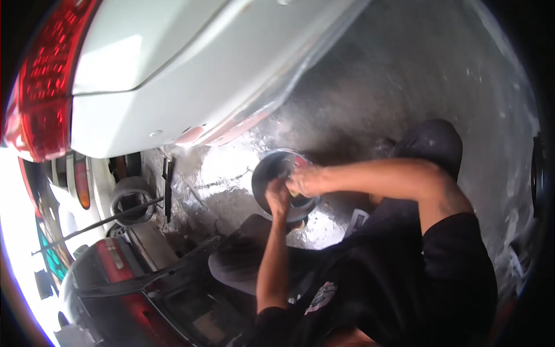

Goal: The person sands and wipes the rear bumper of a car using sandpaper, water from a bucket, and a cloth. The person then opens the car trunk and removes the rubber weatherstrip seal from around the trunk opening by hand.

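Bucket (263, 175): one, set on floor (416, 87)
Hands, two: left hand (278, 195), right hand (307, 180) held at bucket's rim; grips cannot be told

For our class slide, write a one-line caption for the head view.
Left hand and right hand close together at a dark bucket on the floor, near a white car.

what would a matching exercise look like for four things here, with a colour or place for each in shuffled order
1. tail light
2. bucket
3. tyre
4. car panel

A. pale, stretching across the top of the view
B. dark ring, to the left of the bucket in the picture
C. red, at the upper left of the view
D. round, with the left hand and right hand at its mouth

Pairs: 1-C, 2-D, 3-B, 4-A
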Available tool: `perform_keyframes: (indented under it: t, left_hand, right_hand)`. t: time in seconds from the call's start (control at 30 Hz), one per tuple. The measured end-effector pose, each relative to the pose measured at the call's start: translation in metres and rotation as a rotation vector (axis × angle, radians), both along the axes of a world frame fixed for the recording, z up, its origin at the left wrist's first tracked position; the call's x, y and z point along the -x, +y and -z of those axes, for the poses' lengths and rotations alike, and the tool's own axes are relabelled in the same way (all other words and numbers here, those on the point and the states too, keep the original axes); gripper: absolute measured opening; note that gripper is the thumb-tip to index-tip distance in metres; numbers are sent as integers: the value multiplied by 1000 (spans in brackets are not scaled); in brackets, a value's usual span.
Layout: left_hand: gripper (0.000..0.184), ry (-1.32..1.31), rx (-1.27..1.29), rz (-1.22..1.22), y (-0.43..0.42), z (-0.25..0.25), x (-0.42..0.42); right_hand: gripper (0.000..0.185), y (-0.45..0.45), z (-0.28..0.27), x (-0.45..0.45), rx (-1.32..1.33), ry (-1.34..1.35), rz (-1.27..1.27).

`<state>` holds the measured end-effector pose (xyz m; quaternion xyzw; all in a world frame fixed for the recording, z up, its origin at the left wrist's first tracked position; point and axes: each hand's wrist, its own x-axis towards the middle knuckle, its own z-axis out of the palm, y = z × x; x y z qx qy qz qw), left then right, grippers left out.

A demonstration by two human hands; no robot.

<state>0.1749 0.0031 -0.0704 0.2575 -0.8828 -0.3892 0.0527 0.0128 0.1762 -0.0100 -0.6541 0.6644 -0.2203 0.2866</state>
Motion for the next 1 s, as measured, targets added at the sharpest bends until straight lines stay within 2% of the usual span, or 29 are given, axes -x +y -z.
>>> perform_keyframes:
  t: [0.07, 0.13, 0.17, 0.23, 0.27, 0.3, 0.33, 0.37, 0.4, 0.43, 0.5, 0.53, 0.57, 0.63, 0.7, 0.73, 0.77, 0.83, 0.87, 0.9, 0.93, 1.0]
  left_hand:
    - [31, 9, 116, -48, 7, 6, -11]
    - [29, 15, 307, -118, 11, -25, -11]
    - [32, 91, 447, -140, 0, -23, -16]
    - [41, -9, 550, -329, -16, -50, -16]
    - [48, -47, 555, -436, -26, -47, -24]
    - [48, -42, 555, -464, -33, -39, -32]
    - [49, -35, 267, -585, -46, -19, -43]
    - [51, -21, -31, -687, -58, 9, -57]
    - [43, 11, -41, -697, -67, 60, -74]
    - [43, 35, -53, -701, -70, 69, -76]
    - [41, -178, -288, -678, -78, 78, -74]
    - [44, -108, -148, -668, -81, 94, -75]
    - [46, -103, -269, -669, -72, 62, -66]
    - [52, -69, -306, -718, -80, 102, -74]
    - [54, -108, -317, -679, -71, 109, -71]
    - [57, -148, -335, -661, -62, 110, -73]
    - [57, -261, -155, -564, -41, 88, -63]
    - [53, -214, -95, -572, -26, 118, -54]
    - [53, -214, -100, -590, -20, 108, -53]
    - [51, -139, -373, -616, -14, 86, -47]
    - [51, -57, -643, -634, -11, 71, -44]
    - [53, -49, -685, -653, -12, 64, -35]
  right_hand:
    - [24, -35, 42, -13, 7, 139, -100]
    - [39, -65, 67, -19, -296, 490, -138]
    - [39, -80, 101, -24, -302, 510, -157]
    - [50, -108, 165, -37, -436, 454, 119]
    - [51, -110, 139, -39, -675, 497, -38]
    - [49, -117, 177, -55, -784, 434, -8]
    - [47, -126, 219, -65, -887, 376, 35]
    - [44, -121, 168, -57, -855, 371, -105]
    - [42, -109, 106, -47, -828, 367, -241]
    - [42, -106, 106, -43, -834, 393, -235]
    - [37, -91, 121, -31, -571, 48, -24]
    - [37, -95, 134, -15, -431, 29, -110]
    - [38, -99, 140, 5, -292, 1, -193]
    - [37, -87, 77, 40, -12, -234, 91]
    - [45, -67, 13, 59, 218, -413, 389]
    - [46, -56, -45, 64, 186, -412, 474]
    - [49, -43, -104, 71, 153, -406, 557]
    - [51, -28, -155, 78, 749, -59, 576]
    - [54, -24, -186, 85, 870, 184, 557]
    - [58, -25, -213, 93, 988, 429, 531]
    - [58, -32, -227, 96, 992, 420, 514]
    - [54, -58, -250, 103, 1134, 858, 409]
